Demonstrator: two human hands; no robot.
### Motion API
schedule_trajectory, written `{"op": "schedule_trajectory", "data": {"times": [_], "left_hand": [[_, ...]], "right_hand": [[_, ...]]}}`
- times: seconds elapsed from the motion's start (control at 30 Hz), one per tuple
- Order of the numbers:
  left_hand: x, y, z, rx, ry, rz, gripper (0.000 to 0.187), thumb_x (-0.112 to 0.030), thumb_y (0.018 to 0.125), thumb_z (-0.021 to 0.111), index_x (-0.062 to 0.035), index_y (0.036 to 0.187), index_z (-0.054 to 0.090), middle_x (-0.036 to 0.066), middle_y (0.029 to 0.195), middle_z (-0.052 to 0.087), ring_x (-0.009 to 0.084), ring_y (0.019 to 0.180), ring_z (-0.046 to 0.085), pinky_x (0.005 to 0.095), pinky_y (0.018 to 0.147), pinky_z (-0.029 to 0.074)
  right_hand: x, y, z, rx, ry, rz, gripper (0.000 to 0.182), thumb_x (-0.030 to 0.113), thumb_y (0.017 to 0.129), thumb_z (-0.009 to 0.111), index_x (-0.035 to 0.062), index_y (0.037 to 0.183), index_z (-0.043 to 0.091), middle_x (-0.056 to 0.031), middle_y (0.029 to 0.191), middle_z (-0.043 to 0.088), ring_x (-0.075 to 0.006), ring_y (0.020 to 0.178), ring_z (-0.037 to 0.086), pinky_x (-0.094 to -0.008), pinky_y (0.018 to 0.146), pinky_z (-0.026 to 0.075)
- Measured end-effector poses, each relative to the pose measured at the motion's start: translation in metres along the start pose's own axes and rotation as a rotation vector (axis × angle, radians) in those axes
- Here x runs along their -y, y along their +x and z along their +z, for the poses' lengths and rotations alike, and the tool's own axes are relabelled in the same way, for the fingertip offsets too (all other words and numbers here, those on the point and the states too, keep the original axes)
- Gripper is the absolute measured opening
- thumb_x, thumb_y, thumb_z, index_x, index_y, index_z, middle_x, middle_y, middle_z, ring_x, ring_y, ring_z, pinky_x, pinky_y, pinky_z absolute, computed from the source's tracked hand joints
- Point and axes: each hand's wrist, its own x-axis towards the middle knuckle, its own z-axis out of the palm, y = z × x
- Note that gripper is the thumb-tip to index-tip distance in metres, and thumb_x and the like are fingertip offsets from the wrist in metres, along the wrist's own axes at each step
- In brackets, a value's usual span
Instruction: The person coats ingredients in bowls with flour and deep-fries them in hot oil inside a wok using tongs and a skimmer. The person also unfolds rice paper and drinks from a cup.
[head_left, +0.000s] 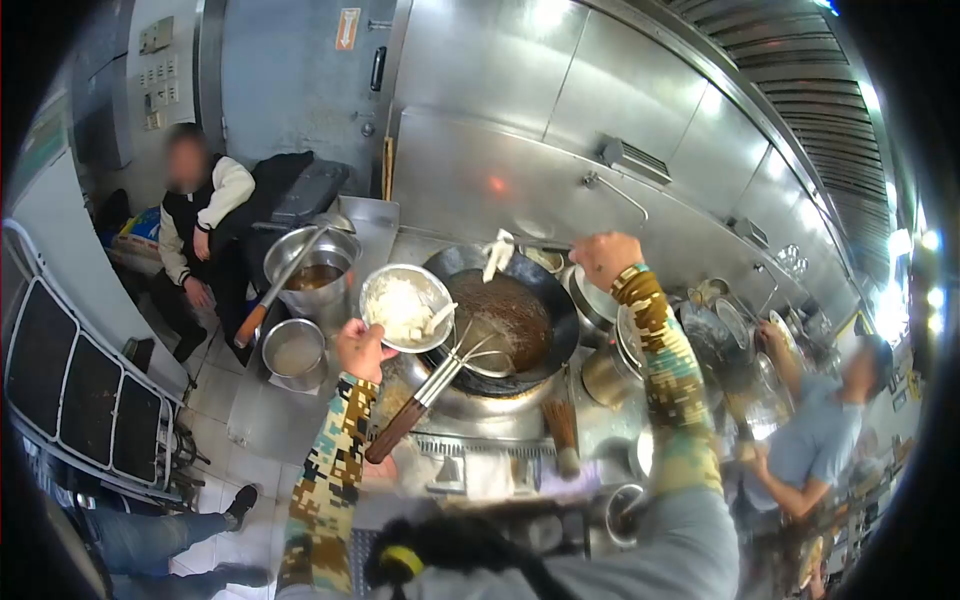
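My left hand (362,350) grips the rim of a metal bowl (443,285) at the left edge of a black wok (566,335). White, strip-like pieces (398,308) fill the bowl. Dark, bubbling liquid (500,310) covers the wok's bottom. Over its far side a pale clump (497,255) shows in the air, apart from both hands. My right hand (608,260) is raised to the right of the wok, fingers curled in; whether anything is inside them is hidden. A wire skimmer (440,382) with a wooden handle leans over the wok's near rim.
Left of the wok stand a large pot (318,285) with a ladle across it and a smaller pot (294,355). A bamboo brush (562,435) lies at the stove's front. One person (205,210) sits at left; another (815,420) works at right.
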Motion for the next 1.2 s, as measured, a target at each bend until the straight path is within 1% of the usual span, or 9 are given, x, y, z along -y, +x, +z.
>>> {"op": "schedule_trajectory", "data": {"times": [0.1,0.17,0.27,0.43,0.63,0.8,0.97,1.07,1.2], "left_hand": [[0.009,-0.007,-0.003,-0.002,-0.089,0.078,0.015,-0.005,0.079,0.062,-0.0063,0.075,0.047,0.007,0.077,0.059,0.0175,0.065,0.063,0.0385,0.051,0.06],[0.017,-0.005,-0.008,-0.007,-0.095,0.102,0.015,-0.004,0.079,0.061,-0.0061,0.075,0.047,0.006,0.076,0.057,0.0176,0.064,0.063,0.0381,0.051,0.059],[0.013,-0.008,-0.007,-0.011,0.027,0.198,0.018,-0.005,0.078,0.063,-0.0056,0.072,0.046,0.006,0.074,0.056,0.0165,0.061,0.06,0.0352,0.05,0.059],[-0.005,-0.009,-0.005,-0.02,0.294,0.383,0.02,-0.006,0.076,0.063,-0.002,0.065,0.047,0.004,0.057,0.052,0.0113,0.056,0.057,0.0301,0.046,0.047],[-0.008,-0.004,0.008,-0.008,0.322,0.498,0.021,-0.01,0.075,0.063,-0.002,0.064,0.047,0.004,0.054,0.047,0.01,0.051,0.039,0.0305,0.048,0.035],[0.015,0.017,-0.006,-0.066,0.268,0.431,0.02,-0.007,0.074,0.062,-0.0017,0.064,0.046,0.005,0.054,0.05,0.0116,0.048,0.047,0.0315,0.044,0.041],[0.019,0.023,-0.001,-0.092,0.131,0.206,0.019,-0.005,0.075,0.062,-0.0036,0.066,0.046,0.002,0.061,0.051,0.0112,0.049,0.051,0.0298,0.039,0.049],[0.03,0.026,-0.002,-0.066,0.096,0.147,0.019,-0.005,0.076,0.063,-0.0044,0.068,0.047,0.001,0.064,0.051,0.0104,0.052,0.052,0.0294,0.041,0.051],[0.015,0.012,0.0,0.138,0.101,0.16,0.019,-0.007,0.082,0.065,-0.0068,0.072,0.05,0.0,0.066,0.052,0.0088,0.056,0.054,0.0264,0.046,0.05]], "right_hand": [[0.013,0.013,0.067,0.286,-0.091,0.067,0.023,0.035,0.088,0.055,0.0242,0.096,0.074,-0.0075,0.095,0.071,-0.0319,0.086,0.068,-0.0438,0.072,0.055],[0.013,0.02,0.159,0.299,0.004,0.169,0.027,0.04,0.089,0.056,0.0222,0.097,0.074,-0.0076,0.1,0.071,-0.032,0.092,0.068,-0.0447,0.075,0.054],[0.019,0.024,0.19,0.371,-0.01,0.304,0.033,0.046,0.09,0.055,0.02,0.096,0.074,-0.0078,0.102,0.071,-0.0309,0.096,0.067,-0.0434,0.076,0.054],[0.074,-0.004,-0.002,0.101,0.058,-0.09,0.039,0.045,0.09,0.056,0.0096,0.097,0.072,-0.015,0.098,0.07,-0.0318,0.091,0.068,-0.0433,0.076,0.054],[0.145,-0.01,-0.027,0.208,-0.166,-0.376,0.034,0.041,0.092,0.055,0.0106,0.091,0.071,-0.0131,0.086,0.07,-0.0279,0.084,0.069,-0.0423,0.069,0.054],[0.098,-0.015,-0.029,0.195,-0.098,-0.106,0.03,0.039,0.091,0.058,0.0128,0.088,0.072,-0.0088,0.087,0.071,-0.0274,0.084,0.069,-0.0426,0.071,0.054],[0.037,0.015,0.132,0.287,-0.055,0.065,0.03,0.045,0.089,0.058,0.0203,0.1,0.072,-0.0093,0.087,0.071,-0.032,0.084,0.068,-0.0458,0.072,0.054],[0.024,0.016,0.161,0.289,-0.096,0.246,0.031,0.045,0.088,0.058,0.0233,0.106,0.072,-0.0112,0.091,0.07,-0.0321,0.087,0.068,-0.0455,0.074,0.054],[0.063,0.004,-0.006,0.171,0.07,0.031,0.038,0.047,0.088,0.059,0.0149,0.104,0.07,-0.0144,0.092,0.07,-0.0325,0.091,0.067,-0.0439,0.077,0.054]]}}
